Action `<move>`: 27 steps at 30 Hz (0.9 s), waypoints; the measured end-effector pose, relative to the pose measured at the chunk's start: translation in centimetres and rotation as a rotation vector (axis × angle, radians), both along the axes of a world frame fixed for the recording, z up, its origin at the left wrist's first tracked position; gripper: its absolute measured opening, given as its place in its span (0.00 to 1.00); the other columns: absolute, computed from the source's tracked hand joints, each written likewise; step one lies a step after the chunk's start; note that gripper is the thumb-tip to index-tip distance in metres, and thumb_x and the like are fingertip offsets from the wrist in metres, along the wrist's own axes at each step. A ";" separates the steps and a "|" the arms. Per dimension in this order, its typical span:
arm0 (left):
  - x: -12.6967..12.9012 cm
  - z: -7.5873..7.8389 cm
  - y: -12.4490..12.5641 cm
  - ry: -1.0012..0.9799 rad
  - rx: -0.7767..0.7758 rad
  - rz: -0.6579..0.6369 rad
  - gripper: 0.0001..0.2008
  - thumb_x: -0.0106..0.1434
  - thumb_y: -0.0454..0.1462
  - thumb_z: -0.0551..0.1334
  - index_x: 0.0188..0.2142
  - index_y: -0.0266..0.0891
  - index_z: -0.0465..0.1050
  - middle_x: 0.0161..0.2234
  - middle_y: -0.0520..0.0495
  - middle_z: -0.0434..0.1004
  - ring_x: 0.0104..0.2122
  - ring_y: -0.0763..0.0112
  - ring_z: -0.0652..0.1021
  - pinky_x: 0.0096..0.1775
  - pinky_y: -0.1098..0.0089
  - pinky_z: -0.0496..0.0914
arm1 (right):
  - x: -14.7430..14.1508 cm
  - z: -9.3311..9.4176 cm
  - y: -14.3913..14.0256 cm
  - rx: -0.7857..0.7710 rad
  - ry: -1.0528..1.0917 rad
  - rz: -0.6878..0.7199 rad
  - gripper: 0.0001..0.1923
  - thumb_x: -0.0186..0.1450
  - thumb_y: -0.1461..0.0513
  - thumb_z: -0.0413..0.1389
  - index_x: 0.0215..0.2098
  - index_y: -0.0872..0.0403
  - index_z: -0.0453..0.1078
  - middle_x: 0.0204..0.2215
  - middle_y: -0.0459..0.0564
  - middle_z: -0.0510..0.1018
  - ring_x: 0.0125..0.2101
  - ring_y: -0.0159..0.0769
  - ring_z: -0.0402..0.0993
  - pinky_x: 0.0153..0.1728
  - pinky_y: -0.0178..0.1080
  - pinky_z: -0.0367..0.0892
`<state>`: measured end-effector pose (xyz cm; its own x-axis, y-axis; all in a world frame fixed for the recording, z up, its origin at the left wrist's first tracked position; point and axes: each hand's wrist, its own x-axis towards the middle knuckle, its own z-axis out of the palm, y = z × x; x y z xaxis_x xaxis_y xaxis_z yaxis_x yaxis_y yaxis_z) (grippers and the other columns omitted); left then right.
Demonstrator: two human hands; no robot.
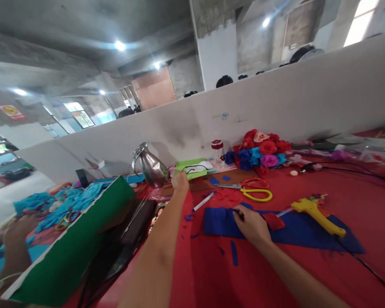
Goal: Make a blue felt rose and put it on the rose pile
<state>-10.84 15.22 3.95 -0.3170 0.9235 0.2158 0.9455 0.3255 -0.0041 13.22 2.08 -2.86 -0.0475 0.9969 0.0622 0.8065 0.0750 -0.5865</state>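
Right hand (252, 224) pinched a dark pen on the blue felt (295, 229) mid-table; left hand (180, 182), curled shut, reached toward the far edge near the jug (150, 169). Pressing the felt flat would help.

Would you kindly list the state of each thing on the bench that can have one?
Left hand: fist closed, reaching far across the table.
Right hand: pressing on the blue felt sheet, a dark pen-like tool in its fingers.
Yellow glue gun: lying on its side, corded.
Yellow-handled scissors: lying flat, blades shut.
Steel jug: upright, lid down.
Red-capped jar: upright, capped.
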 end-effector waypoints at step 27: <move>-16.3 -2.1 -23.1 0.006 -0.034 0.320 0.13 0.63 0.38 0.56 0.41 0.43 0.78 0.47 0.43 0.77 0.46 0.63 0.76 0.42 0.69 0.70 | 1.9 -2.4 1.1 0.201 0.109 -0.040 0.11 0.59 0.56 0.51 0.32 0.50 0.73 0.24 0.50 0.78 0.26 0.41 0.74 0.25 0.37 0.62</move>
